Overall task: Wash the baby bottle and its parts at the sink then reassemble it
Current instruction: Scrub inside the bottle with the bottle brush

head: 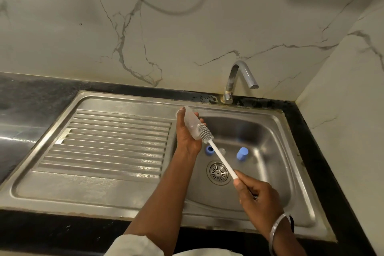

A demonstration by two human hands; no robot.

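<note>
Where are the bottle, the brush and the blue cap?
bottle (190, 119), head view, clear body.
brush (206, 133), head view, grey bristle head.
blue cap (242, 153), head view, side wall.

Your bottle (190, 123) is clear with a cloudy look. The brush (205, 133) has a grey ribbed head on a plain white handle. In the silver steel sink (277, 119), a blue ring (209, 150) sits at 11 o'clock of the drain (218, 172) and a blue cap (242, 153) at 1 o'clock. The drainboard (116, 141), at the basin's 9 o'clock, is striped with parallel ridges. Your desk (31, 93) is speckled black. The wall (187, 27) at 12 o'clock is off-white marble veined in grey. Your bangle (276, 226) is silver and your sleeve (135, 245) is white.
</note>
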